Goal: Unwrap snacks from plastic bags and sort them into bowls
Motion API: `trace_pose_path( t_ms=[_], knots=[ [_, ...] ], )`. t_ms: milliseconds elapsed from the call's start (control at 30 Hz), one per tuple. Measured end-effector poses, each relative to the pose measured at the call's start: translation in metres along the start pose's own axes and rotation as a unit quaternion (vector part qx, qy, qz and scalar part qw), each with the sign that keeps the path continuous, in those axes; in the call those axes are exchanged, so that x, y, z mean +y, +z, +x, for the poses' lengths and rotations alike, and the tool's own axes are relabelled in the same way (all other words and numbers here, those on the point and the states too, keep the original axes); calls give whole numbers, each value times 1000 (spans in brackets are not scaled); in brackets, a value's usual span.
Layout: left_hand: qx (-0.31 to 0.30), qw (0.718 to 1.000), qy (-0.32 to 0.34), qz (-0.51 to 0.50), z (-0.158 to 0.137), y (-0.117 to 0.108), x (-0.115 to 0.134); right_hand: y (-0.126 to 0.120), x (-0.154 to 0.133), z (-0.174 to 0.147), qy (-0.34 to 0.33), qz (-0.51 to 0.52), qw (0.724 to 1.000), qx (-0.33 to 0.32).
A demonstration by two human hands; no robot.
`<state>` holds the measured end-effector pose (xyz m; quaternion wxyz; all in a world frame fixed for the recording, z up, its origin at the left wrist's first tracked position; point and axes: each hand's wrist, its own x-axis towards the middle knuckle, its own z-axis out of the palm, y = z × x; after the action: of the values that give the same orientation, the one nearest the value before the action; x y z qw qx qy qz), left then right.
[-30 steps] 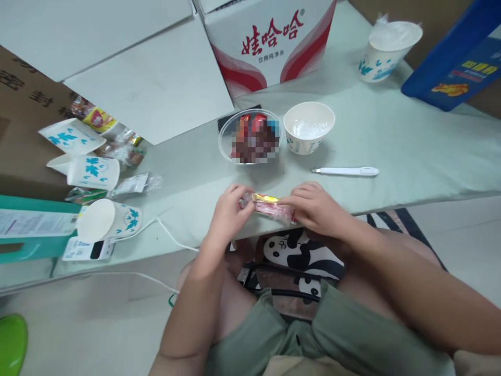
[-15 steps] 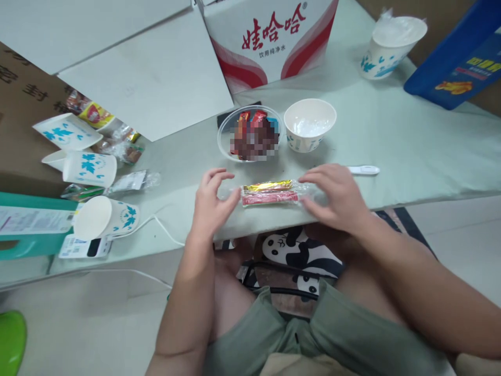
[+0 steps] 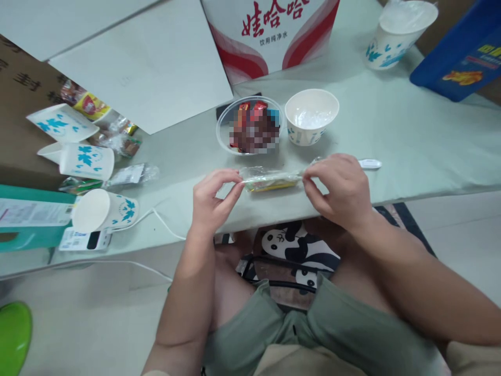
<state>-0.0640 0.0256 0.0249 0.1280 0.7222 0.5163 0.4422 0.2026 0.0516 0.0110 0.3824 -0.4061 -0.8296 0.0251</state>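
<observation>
A small oblong packet in clear crinkled plastic film [image 3: 274, 180], yellow showing along its lower edge, stretched crosswise between the person's two hands near the front edge of the pale green cloth-covered table [image 3: 422, 151]. The left hand [image 3: 213, 201] had its thumb and forefinger brought together on the film at the packet's left end; the right hand [image 3: 340, 185] pinched the opposite end the same way, its other fingers curled in above the thumb. The body of the packet thus lay outside both palms, in the gap between the two pairs of fingertips — only the loose ends were in the grip. Whether its underside touched the cloth or hung just above it could not be told.

Just beyond the packet stood a round clear plastic bowl [image 3: 222, 140] with red-wrapped pieces among its partly blurred contents. To the right of the bowl, close beside it, a white paper cup with blue-green print [image 3: 306, 134] stood upright with clear plastic inside. A slim white handle [image 3: 370, 164] stuck out past the right hand, the rest of it hidden behind that hand. Farther back rose a white cardboard box with red swooshes and red lettering [image 3: 270, 44]. Well to the left — apart from both hands — another printed paper cup [image 3: 124, 208] lay on its side near a white cable [image 3: 163, 222].
</observation>
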Motion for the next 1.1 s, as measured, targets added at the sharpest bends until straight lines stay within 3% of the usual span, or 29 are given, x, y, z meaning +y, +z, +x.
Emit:
trace_pose_path(
  t_ms=[100, 200, 300, 367, 433, 467, 567, 633, 800, 900, 1000, 1100],
  knots=[
    [-12, 999, 22, -39, -2, -5, 6, -11, -12, -3, -45, 31, 996, -73],
    [-62, 996, 7, -68, -4, -14, 13, -16, -24, -8, -52, 29, 982, -181],
    [-177, 974, -81, -118, -6, -23, 19, -11, -32, -12, -31, 9, 962, -272],
    [-280, 931, -182, -149, -7, -26, 21, -6, -34, -12, -7, 4, 956, -293],
    [-337, 894, -263, -133, -7, -27, 20, -1, -35, -11, 24, -9, 958, -287],
    [-332, 895, -280, -102, -7, -26, 19, 1, -35, -11, 41, -24, 959, -280],
    [-239, 944, -223, 36, -7, -18, 14, 5, -36, -9, 87, -89, 956, -264],
    [-224, 956, -164, 97, -8, -13, 10, 7, -38, -9, 107, -125, 951, -260],
    [-374, 912, -144, 91, -11, -7, 5, 10, -38, -10, 138, -145, 957, -208],
    [-366, 918, -132, 74, -12, -2, 3, 16, -32, -12, 109, -110, 971, -181],
    [-311, 937, -139, 71, -11, 6, 1, 23, -27, -14, 30, -62, 989, -134],
    [-237, 951, -193, 37, -8, 15, -3, 30, -28, -17, -37, -29, 996, -81]
  ],
)
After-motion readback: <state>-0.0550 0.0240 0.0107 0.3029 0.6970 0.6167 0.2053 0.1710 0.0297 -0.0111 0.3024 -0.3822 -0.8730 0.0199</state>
